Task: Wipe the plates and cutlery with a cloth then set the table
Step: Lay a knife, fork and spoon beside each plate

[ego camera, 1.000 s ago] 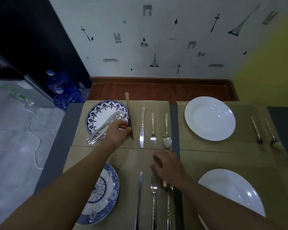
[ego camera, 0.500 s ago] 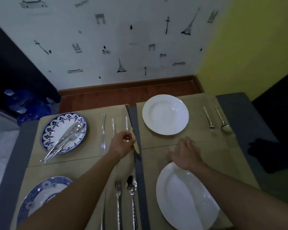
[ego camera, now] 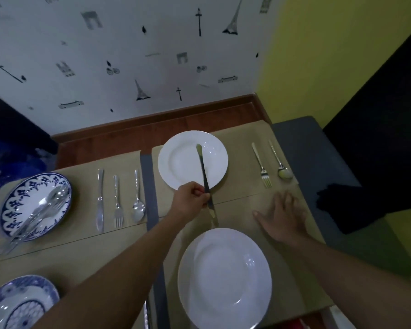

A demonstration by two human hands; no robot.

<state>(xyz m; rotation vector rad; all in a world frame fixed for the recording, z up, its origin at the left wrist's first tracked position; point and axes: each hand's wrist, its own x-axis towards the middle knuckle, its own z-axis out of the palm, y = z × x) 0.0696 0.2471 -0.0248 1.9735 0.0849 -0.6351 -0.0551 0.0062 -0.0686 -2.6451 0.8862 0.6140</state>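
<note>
At 9 o'clock of the setting, a blue-patterned plate is carrying loose cutlery. At centre, the left hand is pinching the knife around mid-length, fingers and thumb curling round it. The knife is crossing the far white plate, running from 12 towards 6 o'clock. In my judgement the knife is handling as light, stiff, polished metal and is likely slippery. The mid-length pinch is balancing it, though a handle grip would be steering placement better. At 4 o'clock of the knife, the right hand is lying flat on the placemat, fingers extended, grasping nothing.
</note>
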